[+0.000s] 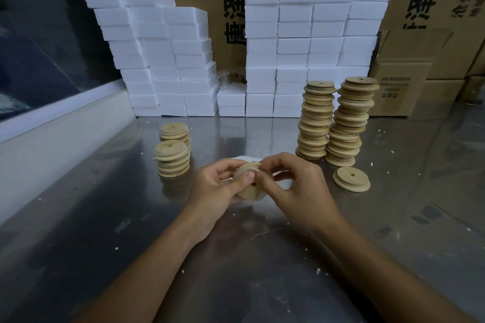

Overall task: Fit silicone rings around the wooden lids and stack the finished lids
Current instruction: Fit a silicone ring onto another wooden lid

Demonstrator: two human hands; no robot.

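Wooden and pale, the lid (pixel 248 183) sat tilted on edge between both hands, raised just above the bench (pixel 262 257), its flat face with the small centre hole turned toward the person. The left hand (pixel 217 191) formed the main grip: fingers curled behind the disc, thumb pressed across its face, closed firmly round the lid. The right hand (pixel 296 189) met it from the other side, its fingertips pinching at the upper right rim, where a thin translucent silicone ring (pixel 258 168) appeared to be stretched; how much of the ring was already seated in the groove could not be told. The coming move likely turned on that rim: the ring lay on the right-hand side of the disc, so the right hand was nearer to work it round while the left steadied or turned the lid. Just beyond the grip something white (pixel 246 158) lay on the bench, mostly hidden. Left of the grip and a little farther back stood two short stacks of lids (pixel 173 149), probably the finished ones. Right of it a single lid (pixel 351 179) lay flat, and behind that two tall leaning stacks (pixel 333 123). Farther off, white foam blocks (pixel 294 42) rose against cardboard boxes (pixel 409 78), and white crumbs dotted the steel surface.
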